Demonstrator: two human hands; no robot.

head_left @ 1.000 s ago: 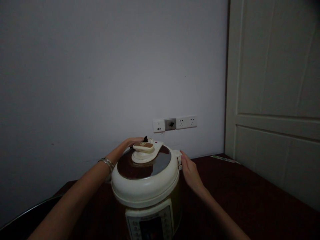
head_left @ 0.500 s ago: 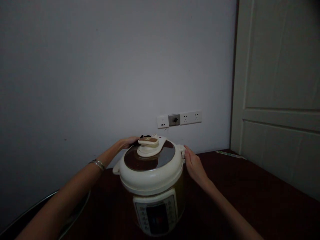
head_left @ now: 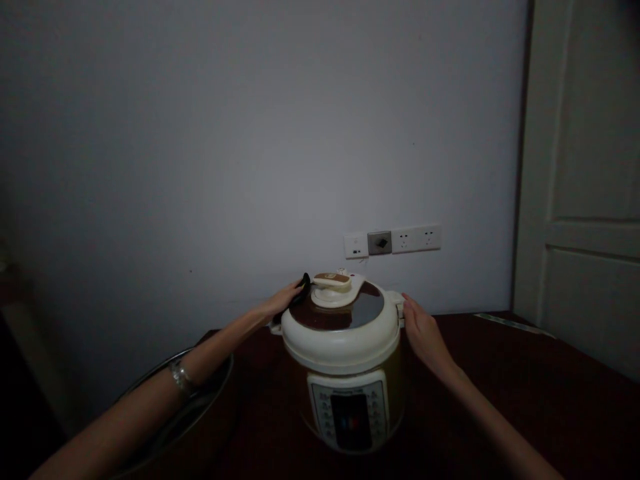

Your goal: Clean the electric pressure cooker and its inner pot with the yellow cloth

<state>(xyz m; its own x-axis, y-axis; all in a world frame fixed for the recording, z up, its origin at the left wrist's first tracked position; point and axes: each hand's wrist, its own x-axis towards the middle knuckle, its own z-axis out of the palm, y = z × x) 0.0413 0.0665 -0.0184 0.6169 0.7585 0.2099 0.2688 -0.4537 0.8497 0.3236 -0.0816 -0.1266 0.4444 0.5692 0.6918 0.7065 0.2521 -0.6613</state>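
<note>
Right hand [head_left: 420, 328]: thumb against the white side handle of the pressure cooker [head_left: 340, 343], evidently pinching it; other fingers hidden. Left hand [head_left: 283, 300]: at the lid's left edge, a black object [head_left: 303, 288] by its fingertips; whether the fingers are closed cannot be told.

Pressure cooker: one, lidded, upright, between both hands, over the dark-red counter [head_left: 480, 363]; whether its base touches is too dark to tell. Lid knob [head_left: 332, 281] on top; control panel [head_left: 350, 410] facing the wearer.

Adjacent: dark round vessel [head_left: 227, 385], left, under the left forearm; wall sockets [head_left: 417, 238] behind.

Step, as judged: two-sided handling of the cooker. Any next move calls for even support on both sides, the cooker level, and clearance from the vessel's rim.
</note>
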